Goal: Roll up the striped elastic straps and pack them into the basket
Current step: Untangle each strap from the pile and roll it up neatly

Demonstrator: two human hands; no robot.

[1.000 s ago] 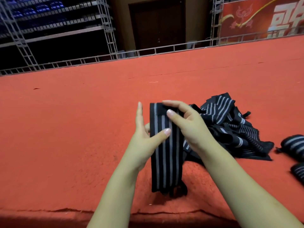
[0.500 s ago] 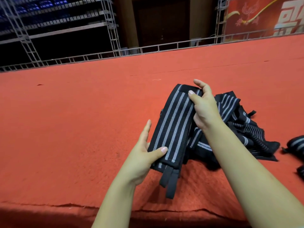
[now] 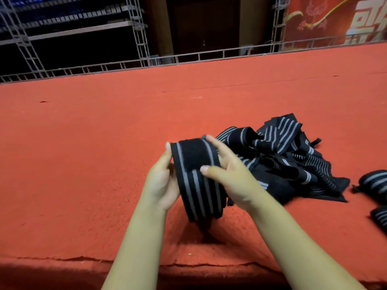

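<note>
A black elastic strap with grey stripes (image 3: 196,181) is held above the red carpet, its top end folded over toward me. My left hand (image 3: 162,181) grips its left edge. On the right edge sits my right hand (image 3: 228,174), thumb and fingers pressing on the folded end. The strap's lower end hangs down toward the carpet. Just behind my right hand lies a loose pile of the same striped straps (image 3: 293,160). Two rolled straps rest at the right edge, one (image 3: 374,182) above the other (image 3: 380,218). No basket is in view.
The red carpet (image 3: 94,143) covers a raised platform whose front edge (image 3: 62,260) runs just below my forearms. A metal truss rail (image 3: 188,58) lines the far edge, with scaffolding and a red banner (image 3: 335,19) behind it.
The strap was held flat and stretched at a slant by both hands; now its top end is folded over, my hands have come closer together, and the right hand has come back toward me.
</note>
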